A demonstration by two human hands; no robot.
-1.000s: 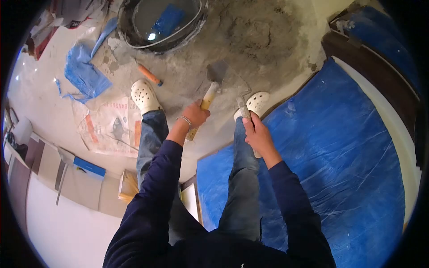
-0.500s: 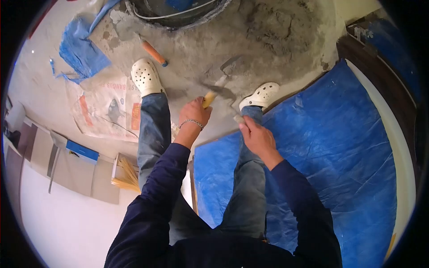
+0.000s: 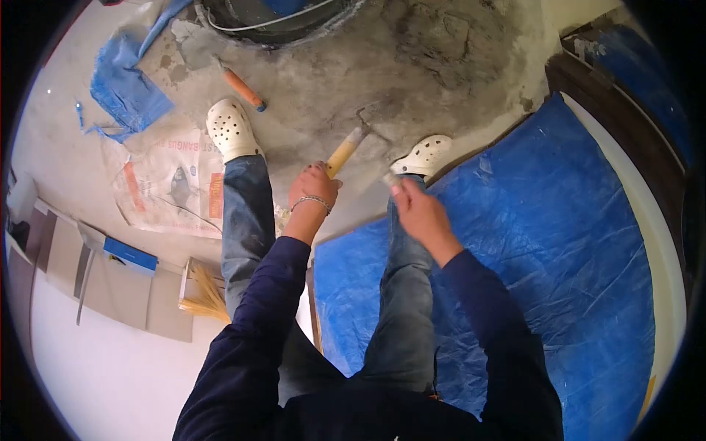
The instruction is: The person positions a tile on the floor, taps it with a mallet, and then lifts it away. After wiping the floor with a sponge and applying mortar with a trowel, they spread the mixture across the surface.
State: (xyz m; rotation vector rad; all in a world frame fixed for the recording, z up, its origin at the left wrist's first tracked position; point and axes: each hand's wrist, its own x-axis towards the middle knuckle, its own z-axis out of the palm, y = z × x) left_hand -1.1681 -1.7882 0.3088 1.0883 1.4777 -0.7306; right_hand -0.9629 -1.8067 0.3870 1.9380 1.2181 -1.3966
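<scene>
My left hand [image 3: 314, 187] is closed around the yellow handle of a trowel [image 3: 343, 153], which points up and to the right. Its cranked metal neck shows beyond the handle's grey end; the blade is hard to tell from the grey floor. Lower right of it, my right hand [image 3: 423, 217] grips the pale handle of a second trowel [image 3: 390, 178], whose blade is smeared by motion. Both tools are held above the floor between my white clogs, with the right hand close to the right clog [image 3: 426, 155].
A black bucket [image 3: 276, 37] with a wire handle stands ahead on the concrete floor [image 3: 309, 88]. An orange-handled tool [image 3: 243, 90] lies near my left clog [image 3: 233, 128]. A printed sack [image 3: 162, 180] and torn blue sheeting [image 3: 129, 88] lie left; blue tarpaulin [image 3: 544, 242] spreads right.
The two trowels have moved apart. The left one now points more upward with its handle fully in view; the right one has swung and blurred, its hand shifting slightly left and up.
</scene>
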